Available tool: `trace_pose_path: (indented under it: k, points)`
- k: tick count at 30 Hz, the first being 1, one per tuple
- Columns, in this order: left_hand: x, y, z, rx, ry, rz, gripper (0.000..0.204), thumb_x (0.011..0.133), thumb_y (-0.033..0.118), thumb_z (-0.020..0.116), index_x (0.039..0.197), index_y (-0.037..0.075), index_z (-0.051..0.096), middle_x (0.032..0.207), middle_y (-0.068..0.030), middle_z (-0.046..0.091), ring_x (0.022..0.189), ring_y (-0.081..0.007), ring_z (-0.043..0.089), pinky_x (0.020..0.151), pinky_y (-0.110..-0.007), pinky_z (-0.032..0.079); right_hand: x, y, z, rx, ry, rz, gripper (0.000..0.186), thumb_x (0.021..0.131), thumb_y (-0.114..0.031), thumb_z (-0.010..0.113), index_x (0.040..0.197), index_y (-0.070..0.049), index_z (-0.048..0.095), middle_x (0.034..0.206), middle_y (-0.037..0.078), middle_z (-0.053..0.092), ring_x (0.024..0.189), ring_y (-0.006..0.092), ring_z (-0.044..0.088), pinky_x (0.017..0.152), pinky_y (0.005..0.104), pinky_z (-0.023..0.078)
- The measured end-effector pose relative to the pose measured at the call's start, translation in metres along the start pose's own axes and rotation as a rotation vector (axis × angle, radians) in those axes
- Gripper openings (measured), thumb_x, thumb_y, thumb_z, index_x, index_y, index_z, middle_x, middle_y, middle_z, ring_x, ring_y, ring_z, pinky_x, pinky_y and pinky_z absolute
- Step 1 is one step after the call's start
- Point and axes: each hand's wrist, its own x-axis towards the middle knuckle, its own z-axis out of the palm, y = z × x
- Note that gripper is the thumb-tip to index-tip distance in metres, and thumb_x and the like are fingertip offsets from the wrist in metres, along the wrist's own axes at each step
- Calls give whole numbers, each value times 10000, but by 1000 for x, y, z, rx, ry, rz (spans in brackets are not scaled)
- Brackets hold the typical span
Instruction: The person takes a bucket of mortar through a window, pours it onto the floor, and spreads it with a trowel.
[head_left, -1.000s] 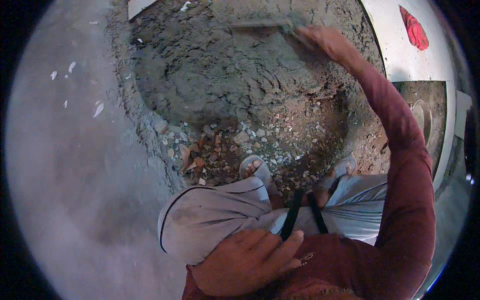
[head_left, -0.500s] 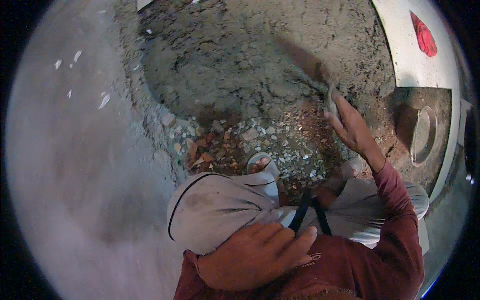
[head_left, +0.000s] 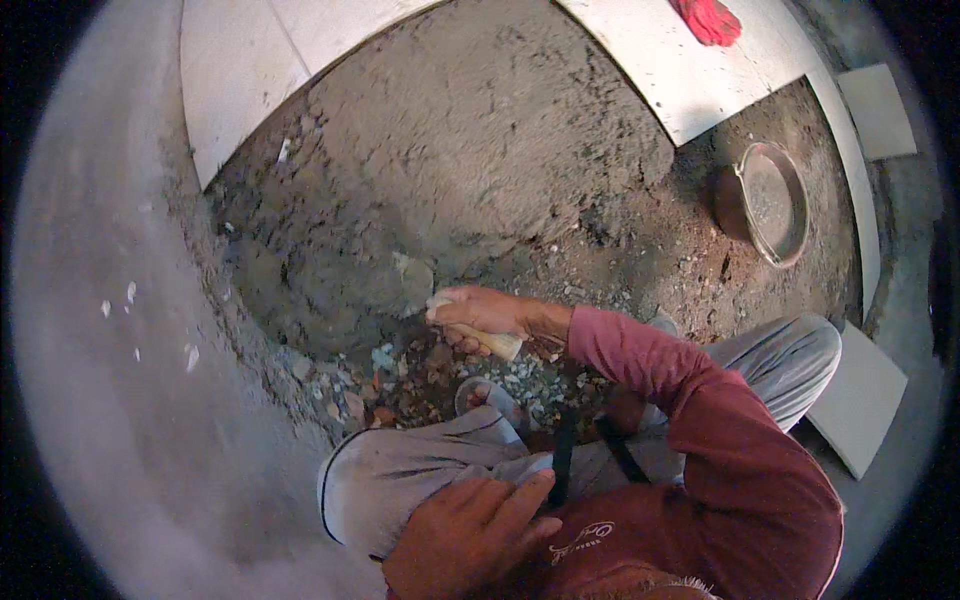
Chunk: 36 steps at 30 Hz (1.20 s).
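My right hand (head_left: 478,312) is wrapped round the pale handle of a trowel (head_left: 492,341), low over the near edge of a bed of wet mortar (head_left: 440,150). The trowel's blade (head_left: 412,283) points away from me against the dark, wetter patch of mortar; its edges blend into the grey. My left hand (head_left: 465,535) lies on my left thigh, holding nothing, its fingers stretched out. Between the mortar and my feet is a strip of loose rubble (head_left: 540,385) with broken brick and stone chips.
Pale tiles (head_left: 240,80) border the mortar at the far left, and another tile (head_left: 690,70) at the far right carries a red cloth (head_left: 712,20). A bucket (head_left: 775,205) stands on the dirt to the right. One loose tile (head_left: 860,400) lies beside my right knee.
My right hand has swept the trowel from the right side leftward and nearer to me, onto the dark mortar. The view has shifted, showing more tiles. My left hand stays on my thigh.
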Motion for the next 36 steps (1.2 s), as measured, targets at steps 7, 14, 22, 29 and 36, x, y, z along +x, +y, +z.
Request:
trace_pose_path:
  k: [7, 14, 22, 29, 36]
  points:
    - [25, -2, -3, -154, 54, 41, 466, 834, 239, 705, 1256, 82, 585, 997, -208, 655, 848, -415, 639, 743, -499, 530, -43, -30, -32, 234, 33, -203, 296, 960, -365, 570, 1120, -118, 537, 711, -13, 500, 526, 79, 488, 398, 238, 408]
    - [25, -7, -9, -269, -8, -109, 487, 837, 238, 702, 1277, 70, 578, 999, -223, 655, 858, -428, 637, 756, -504, 523, -86, -114, -109, -645, 935, -699, 371, 900, -262, 601, 1165, -29, 487, 817, 101, 603, 595, 245, 617, 519, 387, 523]
    - [40, -4, -10, -260, -132, -264, 479, 847, 253, 695, 1271, 61, 585, 1006, -224, 657, 872, -426, 638, 767, -501, 521, -34, -197, -246, -1001, 1477, -682, 483, 915, -287, 561, 1277, 11, 441, 1009, 238, 604, 910, 364, 616, 807, 478, 484]
    - [59, 3, -16, -236, -236, -406, 474, 855, 266, 688, 1266, 53, 592, 1012, -225, 659, 883, -425, 639, 778, -499, 520, 48, -300, -288, 116, 756, -996, 256, 934, -249, 551, 999, -2, 535, 766, 71, 559, 671, 181, 556, 616, 348, 494]
    - [67, 7, -17, -216, -275, -499, 470, 862, 280, 682, 1261, 45, 598, 1019, -226, 660, 895, -424, 640, 788, -497, 518, 34, -260, -284, 1010, 156, -1077, 316, 972, -282, 475, 1096, 4, 528, 679, 9, 477, 549, 127, 454, 482, 269, 443]
